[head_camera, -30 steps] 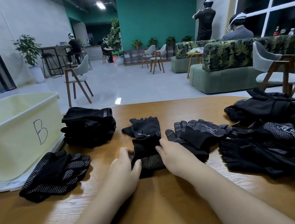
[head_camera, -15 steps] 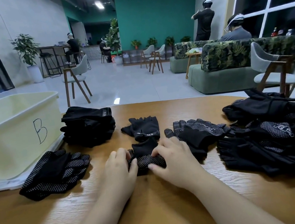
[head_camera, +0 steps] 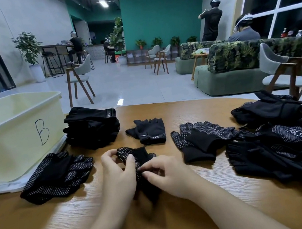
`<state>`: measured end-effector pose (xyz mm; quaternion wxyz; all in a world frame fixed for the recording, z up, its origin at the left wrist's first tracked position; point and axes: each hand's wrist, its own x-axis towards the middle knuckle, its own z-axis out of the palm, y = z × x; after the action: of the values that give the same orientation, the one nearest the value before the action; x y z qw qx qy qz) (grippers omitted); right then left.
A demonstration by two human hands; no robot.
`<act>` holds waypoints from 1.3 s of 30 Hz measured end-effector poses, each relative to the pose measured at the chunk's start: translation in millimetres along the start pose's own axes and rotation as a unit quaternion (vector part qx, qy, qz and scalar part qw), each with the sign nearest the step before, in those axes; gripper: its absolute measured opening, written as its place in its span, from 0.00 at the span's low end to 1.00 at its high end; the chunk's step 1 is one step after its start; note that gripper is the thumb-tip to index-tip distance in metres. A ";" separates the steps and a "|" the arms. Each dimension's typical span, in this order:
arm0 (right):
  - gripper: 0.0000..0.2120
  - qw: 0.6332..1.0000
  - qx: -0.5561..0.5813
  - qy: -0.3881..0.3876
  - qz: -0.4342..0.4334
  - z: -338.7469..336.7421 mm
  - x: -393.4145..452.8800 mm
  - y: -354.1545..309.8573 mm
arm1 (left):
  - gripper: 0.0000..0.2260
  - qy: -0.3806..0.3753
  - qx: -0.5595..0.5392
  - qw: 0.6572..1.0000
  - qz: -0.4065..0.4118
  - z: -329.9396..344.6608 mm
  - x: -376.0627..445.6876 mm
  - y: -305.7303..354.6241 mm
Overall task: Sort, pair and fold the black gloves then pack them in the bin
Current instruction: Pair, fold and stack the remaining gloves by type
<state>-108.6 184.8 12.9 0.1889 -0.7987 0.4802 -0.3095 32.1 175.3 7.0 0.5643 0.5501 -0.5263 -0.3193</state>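
Observation:
A folded pair of black dotted gloves (head_camera: 140,155) is lifted just off the wooden table (head_camera: 177,215) in front of me. My left hand (head_camera: 117,173) grips its left side, thumb on the dotted face. My right hand (head_camera: 165,173) pinches its right edge. A folded dotted pair (head_camera: 56,173) lies at the left beside the pale yellow bin (head_camera: 15,134) marked "B". Behind it sits a stack of plain black gloves (head_camera: 92,127). A single fingerless glove (head_camera: 148,130) lies mid-table, another dotted pair (head_camera: 202,140) to its right, and a loose glove heap (head_camera: 282,136) at far right.
The bin stands on a white lid at the table's left edge. Beyond the table are chairs (head_camera: 80,75), green sofas (head_camera: 235,62) and people wearing headsets (head_camera: 210,19) in the room.
Both hands pulled the dotted pair toward me, folded it over and raised it off the table; earlier it lay flat under my fingers.

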 end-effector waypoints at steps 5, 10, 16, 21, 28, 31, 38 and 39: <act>0.01 0.998 -0.014 0.054 -0.025 -2.6 11.4 3.5 | 0.12 -0.002 -0.012 1.000 -0.007 -18.3 13.1 -0.1; 0.24 0.997 0.058 0.030 0.052 -6.8 28.6 0.9 | 0.15 -0.115 0.065 0.991 0.033 -54.2 25.3 15.3; 0.35 0.980 0.137 -0.112 0.090 17.1 55.3 -12.8 | 0.19 -0.236 0.137 0.961 0.042 -80.3 29.1 17.5; 0.16 0.986 0.118 -0.106 0.054 27.5 59.9 -19.1 | 0.19 -0.213 0.129 0.966 0.064 -90.0 27.5 9.9; 0.11 0.982 0.161 -0.096 0.026 32.6 60.5 -21.2 | 0.17 -0.226 0.088 0.970 0.032 -119.9 18.3 -8.2; 0.18 0.986 0.142 -0.081 0.028 37.4 62.5 -17.6 | 0.16 -0.227 0.124 0.965 0.044 -123.9 13.7 -11.5; 0.08 0.992 0.032 -0.119 0.027 29.9 58.5 -17.2 | 0.15 -0.185 0.196 0.960 0.077 -124.2 11.2 -12.0; 0.06 0.992 0.027 -0.119 0.017 30.3 57.9 -18.1 | 0.15 -0.183 0.195 0.961 0.072 -124.5 10.9 -11.6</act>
<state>-56.3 142.2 19.6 0.2709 -0.8163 0.4592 -0.2221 155.0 198.3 18.5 0.3621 0.5421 -0.7109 -0.2639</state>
